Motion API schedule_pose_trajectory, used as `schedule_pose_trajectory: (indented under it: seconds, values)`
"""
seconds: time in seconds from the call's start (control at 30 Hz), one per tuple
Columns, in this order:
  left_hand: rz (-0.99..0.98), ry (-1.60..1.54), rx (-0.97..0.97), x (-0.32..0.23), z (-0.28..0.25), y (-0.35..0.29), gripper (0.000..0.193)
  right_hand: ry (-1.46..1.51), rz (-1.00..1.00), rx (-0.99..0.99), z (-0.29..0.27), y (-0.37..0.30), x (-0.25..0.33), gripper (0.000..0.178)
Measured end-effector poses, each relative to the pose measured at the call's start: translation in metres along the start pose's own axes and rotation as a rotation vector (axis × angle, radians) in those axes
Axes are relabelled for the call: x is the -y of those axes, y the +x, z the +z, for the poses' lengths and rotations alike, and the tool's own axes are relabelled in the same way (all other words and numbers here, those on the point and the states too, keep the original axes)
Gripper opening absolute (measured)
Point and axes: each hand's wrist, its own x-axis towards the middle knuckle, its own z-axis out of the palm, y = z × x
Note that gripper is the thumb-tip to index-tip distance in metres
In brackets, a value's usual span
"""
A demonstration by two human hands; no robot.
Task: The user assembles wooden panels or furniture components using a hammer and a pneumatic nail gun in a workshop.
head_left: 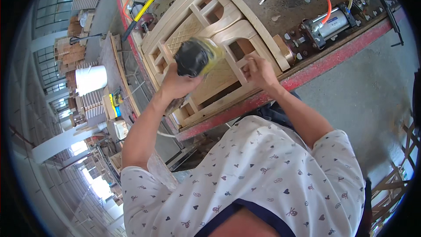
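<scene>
My left hand (pixel 177 85) is closed around what looks like a nail gun (pixel 193 57), its top end black and yellow as if taped. It hangs over a pale wooden frame (pixel 215 101) lying flat on the workbench. The frame has curved rails (pixel 250 8), cross slats and a panel with a carved diamond pattern (pixel 182 33), partly hidden by the tool. My right hand (pixel 261 72) is at the frame's right part, above a slat beside an opening. Its fingers are curled and pinched together; what lies between them is hidden.
A metal air cylinder (pixel 333 26) with an orange hose (pixel 329 4) is fixed on the bench at right. A hammer with a yellow and black handle (pixel 142 15) lies at the far left. The bench's red edge (pixel 324 70) runs before me. A white bucket (pixel 91 80) stands left.
</scene>
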Motion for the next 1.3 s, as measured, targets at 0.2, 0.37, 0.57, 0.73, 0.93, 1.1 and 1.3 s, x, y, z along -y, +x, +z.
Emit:
schedule_pose_trajectory:
  seconds: [0.2, 0.37, 0.57, 0.73, 0.93, 1.1, 1.3]
  values:
    - [-0.418, 0.325, 0.405, -0.065, -0.013, 0.028, 0.018, -0.223, -0.118, -0.020, -0.012, -0.012, 0.002, 0.031]
    - [-0.375, 0.216, 0.465, -0.075, 0.001, 0.041, 0.020, -0.300, -0.307, 0.043, -0.011, 0.000, -0.011, 0.035]
    - [-0.359, 0.396, 0.508, -0.110, 0.012, 0.050, 0.019, -0.289, -0.222, 0.097, -0.020, -0.001, -0.005, 0.031]
    - [-0.309, 0.562, 0.579, -0.118, 0.018, 0.051, 0.029, -0.290, -0.230, 0.133, -0.025, 0.004, -0.016, 0.031]
    - [-0.278, 0.342, 0.606, -0.071, 0.003, 0.034, 0.014, -0.427, -0.275, 0.239, -0.026, -0.002, -0.004, 0.032]
    - [-0.429, -0.096, 0.523, -0.049, -0.002, 0.009, 0.011, -0.608, -0.374, 0.349, -0.024, 0.002, -0.005, 0.038]
    - [-0.439, -0.213, 0.431, -0.033, 0.001, -0.009, 0.011, -0.607, -0.311, 0.367, -0.020, 0.002, -0.003, 0.037]
